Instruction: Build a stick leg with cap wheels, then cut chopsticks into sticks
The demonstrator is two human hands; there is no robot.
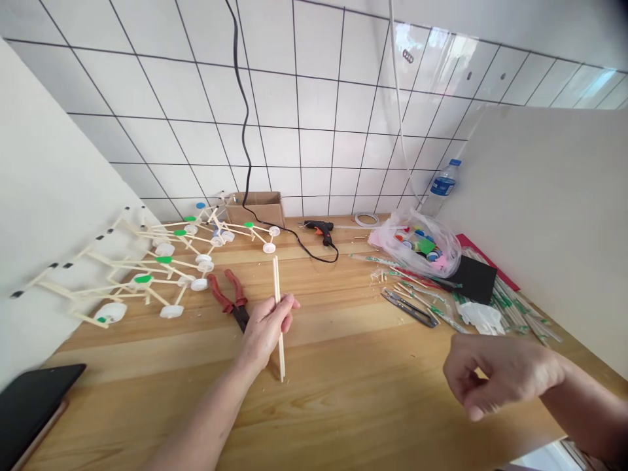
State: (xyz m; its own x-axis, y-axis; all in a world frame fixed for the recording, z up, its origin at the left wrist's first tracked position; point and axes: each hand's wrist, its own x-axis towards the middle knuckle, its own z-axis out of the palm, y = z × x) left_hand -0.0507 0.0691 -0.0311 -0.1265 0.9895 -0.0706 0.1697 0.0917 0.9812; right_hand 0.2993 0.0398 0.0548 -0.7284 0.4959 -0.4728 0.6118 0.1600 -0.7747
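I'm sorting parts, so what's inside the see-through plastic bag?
In the plastic bag, small red, blue and green pieces can be seen. Whatever lies beneath them is covered, so I cannot tell.

Wood-grain surface [353, 366]. L side: several wheeled stick models [163, 260]; nr them, red-handled pliers [239, 313]. Back: cardboard box [267, 209], corded glue gun [322, 227], tape roll [366, 224]. R side: plastic bag [447, 230], snips [409, 307], thin sticks [405, 290], black sheet [473, 279], crumpled white plastic [481, 318], green-marked wrappers [513, 302]. Bottle [443, 187] in back R corner.
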